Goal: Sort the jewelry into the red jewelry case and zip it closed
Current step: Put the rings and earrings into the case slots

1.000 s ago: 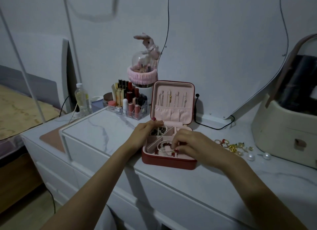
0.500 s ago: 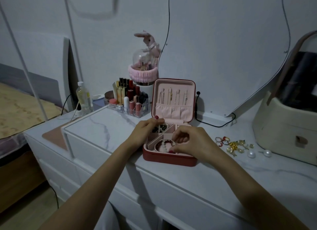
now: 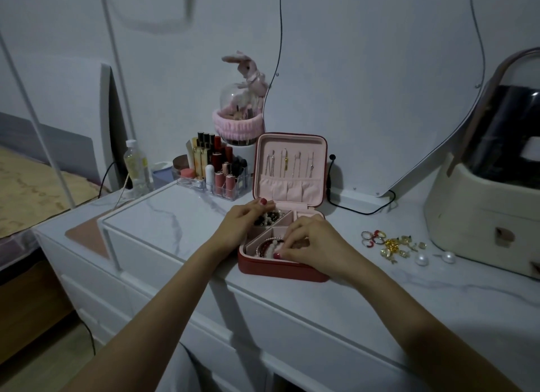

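Head view: no legible writing; red jewelry case (image 3: 280, 270) open.

Inventory, dressing table top:
- Red jewelry case (image 3: 280, 270): one, lid open.
- Necklaces (image 3: 287, 163) hung in the lid: four.
- Case compartments with contents in view: two, one with dark beads (image 3: 268, 217), one with bracelets (image 3: 267, 247); bracelet count cannot be told.
- Hands at the case: two, left hand (image 3: 244, 220) and right hand (image 3: 314, 242).
- Loose pearls (image 3: 421, 258): two.
- Loose rings (image 3: 372, 237): a small cluster, number unclear.
- Gold pieces (image 3: 396, 247): one heap, uncountable.
- Clear cosmetics organiser (image 3: 217, 187): one.
- Plastic bottle (image 3: 136, 166): one.
- Plush rabbit (image 3: 248, 71): one.
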